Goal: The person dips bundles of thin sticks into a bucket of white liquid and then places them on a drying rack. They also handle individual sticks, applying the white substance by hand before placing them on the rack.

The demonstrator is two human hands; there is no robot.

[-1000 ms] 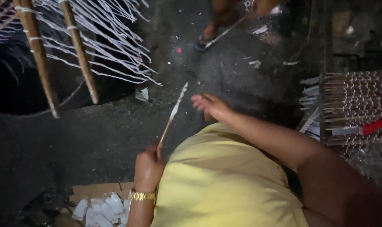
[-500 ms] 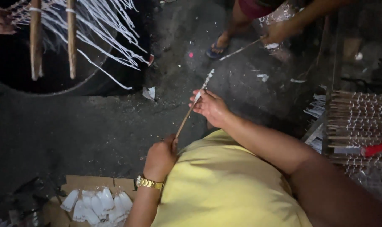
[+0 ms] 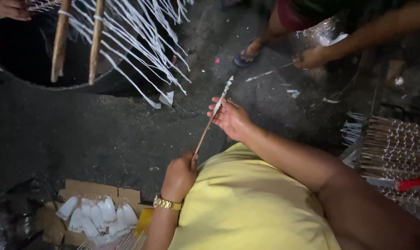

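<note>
Down low, the left hand (image 3: 180,173) was clenched round the bare wooden end of a thin stick (image 3: 211,119), whose chalky white-coated tip slanted up over the dark gritty floor (image 3: 103,139). Further right, the right hand (image 3: 231,118) lay open, fingers loosely touching the stick's middle; both forearms were partly hidden by yellow cloth (image 3: 247,203).

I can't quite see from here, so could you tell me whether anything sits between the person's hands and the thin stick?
Nothing visible does. The left hand grips the lower end of the stick, and the right hand touches its white-coated upper part directly.
</note>
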